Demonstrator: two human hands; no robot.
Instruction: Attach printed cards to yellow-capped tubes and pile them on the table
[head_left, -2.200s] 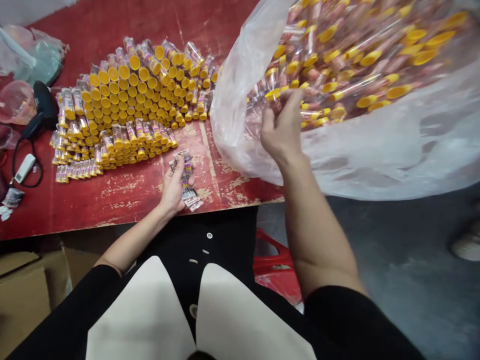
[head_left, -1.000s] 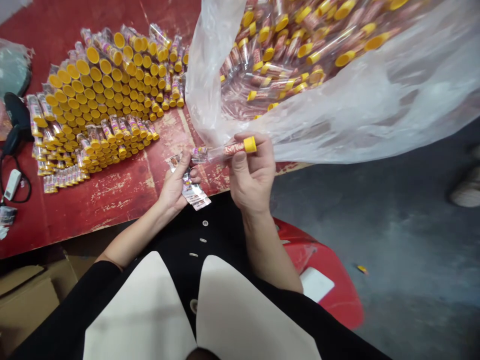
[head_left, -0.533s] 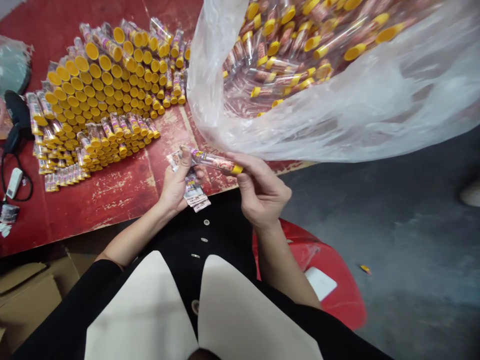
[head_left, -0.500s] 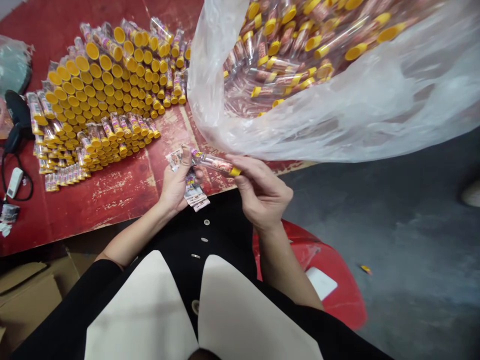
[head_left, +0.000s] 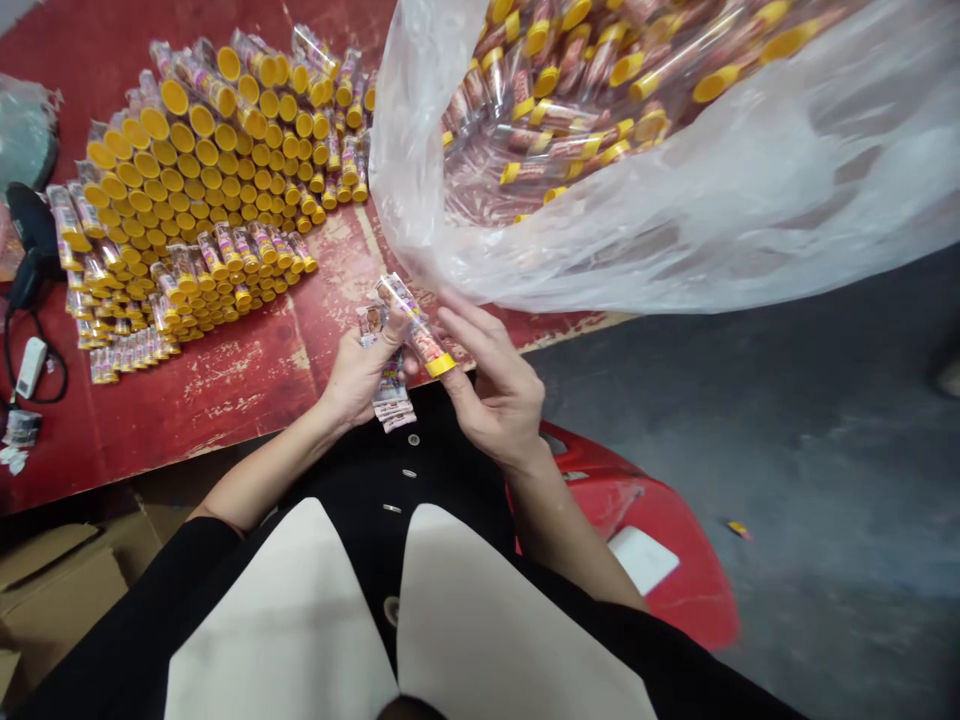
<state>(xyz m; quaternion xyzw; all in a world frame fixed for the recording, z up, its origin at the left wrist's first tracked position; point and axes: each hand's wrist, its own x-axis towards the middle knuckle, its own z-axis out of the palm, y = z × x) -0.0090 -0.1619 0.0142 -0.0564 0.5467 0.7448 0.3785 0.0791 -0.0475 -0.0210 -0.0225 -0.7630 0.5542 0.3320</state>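
Observation:
My left hand point(head_left: 362, 375) is closed on a strip of printed sachets point(head_left: 391, 388), which hangs below it toward the table's front edge. My right hand point(head_left: 495, 392) pinches a clear plastic tube with a yellow cap point(head_left: 417, 335), its cap pointing down. The tube's far end sits just above my left fingers, beside the strip's top. A large clear plastic bag point(head_left: 697, 225) full of yellow-capped tubes point(head_left: 559, 120) bulges just beyond my right fingers. Many more tubes lie in a stacked pile point(head_left: 202, 195) on the red worn board table point(head_left: 225, 400), left of my left hand.
A black corded device point(head_left: 30, 225), a white plug point(head_left: 31, 367) and crumpled plastic point(head_left: 26, 130) lie at the table's left. Below its front edge are a cardboard box point(head_left: 56, 600) and a red plastic stool point(head_left: 645, 530). A yellow cap point(head_left: 739, 529) lies on the concrete floor point(head_left: 810, 450).
My right hand has come out of the bag with a yellow-capped tube and brought it to my left hand. The tube has swung from lying sideways to pointing cap-down.

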